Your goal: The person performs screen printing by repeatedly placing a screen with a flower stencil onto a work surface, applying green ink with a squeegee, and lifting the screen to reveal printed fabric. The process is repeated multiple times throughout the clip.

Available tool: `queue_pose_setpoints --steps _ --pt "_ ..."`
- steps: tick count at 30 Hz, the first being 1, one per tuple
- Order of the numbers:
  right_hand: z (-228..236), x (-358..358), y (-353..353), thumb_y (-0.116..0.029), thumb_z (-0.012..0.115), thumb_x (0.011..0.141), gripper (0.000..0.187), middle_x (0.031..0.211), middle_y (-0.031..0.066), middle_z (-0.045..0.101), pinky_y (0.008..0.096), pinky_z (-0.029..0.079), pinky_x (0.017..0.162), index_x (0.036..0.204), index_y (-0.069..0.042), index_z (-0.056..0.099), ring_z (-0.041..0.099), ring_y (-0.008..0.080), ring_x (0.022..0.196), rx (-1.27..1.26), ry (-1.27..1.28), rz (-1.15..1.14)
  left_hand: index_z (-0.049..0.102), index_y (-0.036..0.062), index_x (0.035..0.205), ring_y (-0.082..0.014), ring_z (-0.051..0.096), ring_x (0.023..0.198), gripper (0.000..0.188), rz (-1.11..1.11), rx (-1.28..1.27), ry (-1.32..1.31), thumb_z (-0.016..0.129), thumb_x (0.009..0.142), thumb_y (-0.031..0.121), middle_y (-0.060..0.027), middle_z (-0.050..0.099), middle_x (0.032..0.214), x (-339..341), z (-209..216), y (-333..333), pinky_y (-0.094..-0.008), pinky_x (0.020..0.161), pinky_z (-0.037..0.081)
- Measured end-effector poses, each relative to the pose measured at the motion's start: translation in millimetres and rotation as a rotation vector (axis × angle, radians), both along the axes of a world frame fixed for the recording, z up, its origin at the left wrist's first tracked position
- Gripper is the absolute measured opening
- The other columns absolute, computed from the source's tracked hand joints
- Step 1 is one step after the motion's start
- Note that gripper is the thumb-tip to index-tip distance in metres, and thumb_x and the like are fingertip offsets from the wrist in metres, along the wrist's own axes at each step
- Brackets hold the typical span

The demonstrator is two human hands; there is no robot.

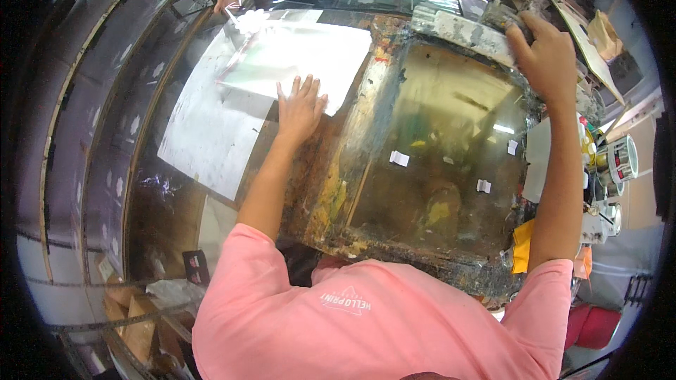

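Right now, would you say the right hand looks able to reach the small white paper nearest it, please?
Probably yes: the right hand is just beyond the brownish pane, and nothing visible covers the small white paper.

Left hand (299,114) on white sheet (320,49) (fingers (305,86) apart), right hand (549,55) at stained frame (458,34)

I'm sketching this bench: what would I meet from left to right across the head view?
Rack, lower white sheet, left hand, framed pane, right hand, white tub.
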State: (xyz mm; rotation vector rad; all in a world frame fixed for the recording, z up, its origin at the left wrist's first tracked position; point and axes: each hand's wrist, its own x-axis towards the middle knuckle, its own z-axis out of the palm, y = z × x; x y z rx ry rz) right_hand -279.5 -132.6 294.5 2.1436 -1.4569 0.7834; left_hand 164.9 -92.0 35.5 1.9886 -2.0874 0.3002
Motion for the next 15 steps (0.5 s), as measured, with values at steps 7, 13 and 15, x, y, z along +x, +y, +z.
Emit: queue_pose_setpoints --steps 7,13,15 --pt "-12 0 7 -0.050 0.058 0.097 0.052 0.098 0.0219 0.076 0.0519 0.049 0.087 0.107 -0.003 0.077 0.072 0.0394 0.094 -0.114 -0.016 0.038 0.074 0.0066 0.131 -0.0376 0.065 0.126 0.055 0.003 -0.049 0.429 0.038 0.114 0.045 -0.0165 0.074 0.130 10 65 -19 -0.0654 0.129 0.013" --pt "-6 -1 3 -0.050 0.061 0.096 0.058 0.112 0.0195 0.077 0.0476 0.046 0.096 0.122 0.000 0.075 0.071 0.0362 0.105 0.009 0.007 -0.047 0.080 0.0078 0.120 -0.0395 0.073 0.104 0.050 -0.252 0.201 0.187 0.047 0.113 0.044 -0.0188 0.079 0.105 -101 83 -2 -0.0551 0.123 0.034" --pt "-4 0 2 -0.049 0.063 0.096 0.058 0.107 0.0199 0.077 0.0473 0.046 0.094 0.127 0.000 0.073 0.071 0.0359 0.102 -0.034 -0.003 -0.009 0.077 0.0072 0.126 -0.0390 0.072 0.111 0.056 -0.327 0.317 0.191 0.047 0.111 0.051 -0.0224 0.077 0.111 -156 60 9 -0.0573 0.124 0.032"
